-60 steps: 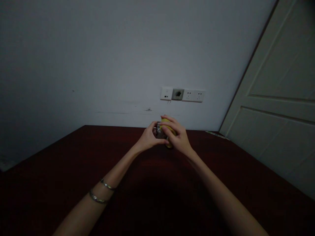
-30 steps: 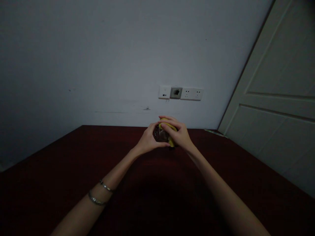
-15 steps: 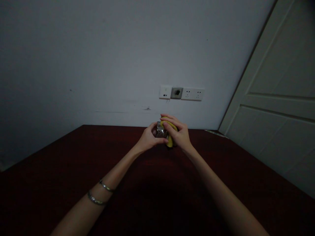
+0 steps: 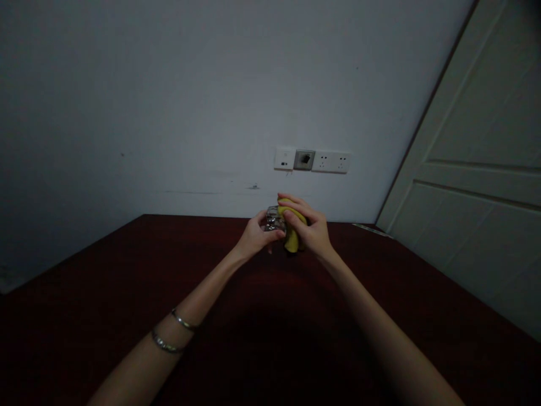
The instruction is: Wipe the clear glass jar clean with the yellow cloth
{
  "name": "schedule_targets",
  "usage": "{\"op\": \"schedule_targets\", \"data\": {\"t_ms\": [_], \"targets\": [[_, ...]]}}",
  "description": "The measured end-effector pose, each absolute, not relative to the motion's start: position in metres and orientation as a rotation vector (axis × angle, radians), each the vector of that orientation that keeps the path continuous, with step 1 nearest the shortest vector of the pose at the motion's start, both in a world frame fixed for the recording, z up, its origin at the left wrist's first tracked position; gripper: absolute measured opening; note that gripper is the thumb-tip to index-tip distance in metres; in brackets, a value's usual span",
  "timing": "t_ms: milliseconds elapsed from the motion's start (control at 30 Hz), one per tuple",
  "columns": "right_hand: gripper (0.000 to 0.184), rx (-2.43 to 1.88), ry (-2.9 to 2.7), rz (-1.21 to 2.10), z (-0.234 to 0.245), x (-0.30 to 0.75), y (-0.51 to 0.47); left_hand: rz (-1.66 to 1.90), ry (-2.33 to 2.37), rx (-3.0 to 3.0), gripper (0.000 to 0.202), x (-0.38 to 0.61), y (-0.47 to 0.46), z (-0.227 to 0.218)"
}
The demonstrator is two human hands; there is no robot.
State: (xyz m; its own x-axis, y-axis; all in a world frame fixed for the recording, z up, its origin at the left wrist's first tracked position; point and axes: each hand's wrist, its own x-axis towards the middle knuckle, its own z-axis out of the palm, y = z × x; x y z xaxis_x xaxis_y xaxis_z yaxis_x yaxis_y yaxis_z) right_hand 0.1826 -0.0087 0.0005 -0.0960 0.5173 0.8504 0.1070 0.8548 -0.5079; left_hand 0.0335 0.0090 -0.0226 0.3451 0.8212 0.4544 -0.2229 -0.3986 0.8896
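My left hand [image 4: 256, 238] is closed around a small clear glass [image 4: 273, 219], with the thumb along its near side. A yellow cloth [image 4: 292, 237] is gripped in my right hand [image 4: 310, 228] and presses against the right side of the glass, covering part of it. Both hands are held together above the far part of the dark red table [image 4: 203, 276]. The cloth's lower end hangs below my right hand. The glass's right side is hidden by cloth and fingers.
Behind the table rises a pale wall [image 4: 203, 101] with a row of sockets and switches [image 4: 313, 160]. A light panelled door [image 4: 473, 169] stands at the right. A thin pale strip [image 4: 372, 230] lies at the table's back right edge. Two bracelets [image 4: 167, 343] circle my left forearm.
The glass has turned and tilted a little in my left hand, showing more of its upper part. My right hand and the cloth have shifted slightly to the right.
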Motion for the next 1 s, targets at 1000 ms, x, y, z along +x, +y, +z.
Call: {"op": "schedule_targets", "data": {"t_ms": [1000], "targets": [[0.024,-0.632,-1.848,0.143,0.005,0.185,-0.016,1.306,0.951,2.102,0.069,0.025,0.012,-0.016]]}}
